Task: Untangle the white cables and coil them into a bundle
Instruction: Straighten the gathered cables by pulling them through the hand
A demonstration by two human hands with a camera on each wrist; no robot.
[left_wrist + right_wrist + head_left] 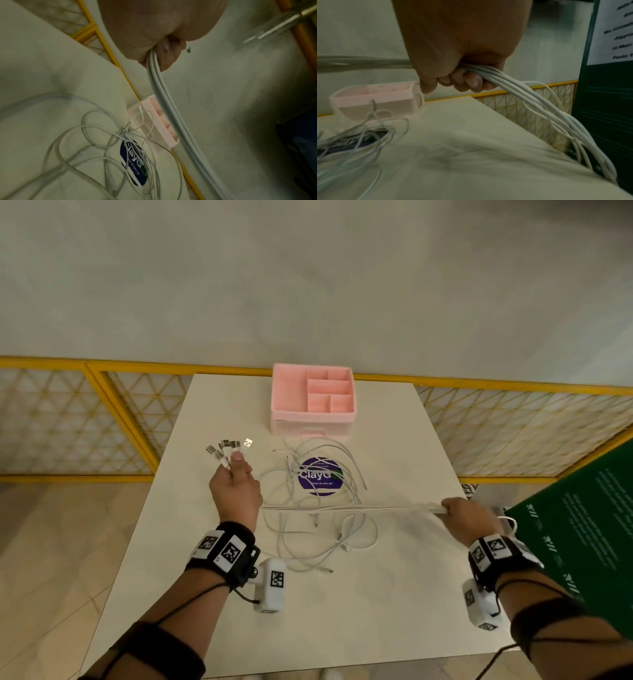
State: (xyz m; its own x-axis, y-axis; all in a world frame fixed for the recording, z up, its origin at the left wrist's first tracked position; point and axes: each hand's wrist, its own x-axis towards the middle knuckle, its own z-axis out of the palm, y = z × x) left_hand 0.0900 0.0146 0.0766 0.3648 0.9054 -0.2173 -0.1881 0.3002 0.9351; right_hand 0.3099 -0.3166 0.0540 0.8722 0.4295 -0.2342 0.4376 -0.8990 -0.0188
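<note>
- Two forearms reach in from the bottom of the head view, each with a black strap and a white camera block at the wrist.
- At centre left, the left hand (236,491) is closed around a cluster of plug ends (228,449), which fan out above its fingers.
- At the right edge of the surface (394,611), the right hand (469,518) is clenched in a fist around several strands of the white cables (322,508).
- Between the two hands the gripped strands run in a taut, nearly straight line across the middle of the frame.
- Below and behind that line, the remaining cable lies in loose tangled loops on the surface, some crossing a round purple sticker (320,477).
- In the right wrist view, the strands leave the fist and hang down over the surface's right edge.
- A pink box (311,398) with open compartments sits at the far edge, upper centre, just beyond the loops.
- A yellow lattice fence (102,422) runs behind the surface, and a dark green board (589,542) stands at the right.
</note>
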